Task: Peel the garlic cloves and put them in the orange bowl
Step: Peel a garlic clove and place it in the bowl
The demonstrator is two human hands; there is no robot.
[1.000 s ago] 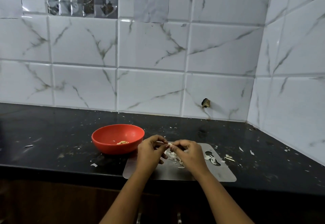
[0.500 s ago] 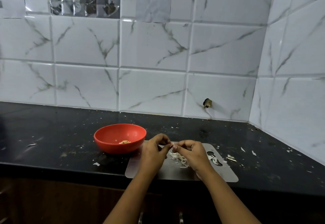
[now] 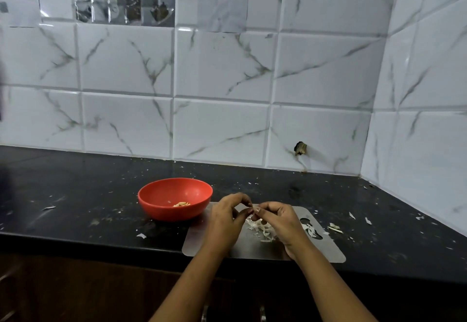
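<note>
The orange bowl point(image 3: 151, 200) stands on the black counter, left of my hands, with a few peeled garlic cloves point(image 3: 181, 204) in its bottom. Over the steel cutting board point(image 3: 326, 253), my left hand point(image 3: 226, 218) and my right hand point(image 3: 279, 218) meet fingertip to fingertip and pinch a small garlic clove point(image 3: 253, 210) between them. The clove is mostly hidden by the fingers. A heap of white garlic skins point(image 3: 262, 230) lies on the board under my hands.
Loose skin scraps point(image 3: 334, 228) are scattered on the black counter point(image 3: 75, 195) right of the board and near its front edge. The tiled wall runs behind, and a side wall closes the right corner point(image 3: 364, 177). The counter's front edge lies just below the board.
Both hands have stayed together over the board, working the clove; the fingers have shifted slightly. The bowl has not moved on the counter.
</note>
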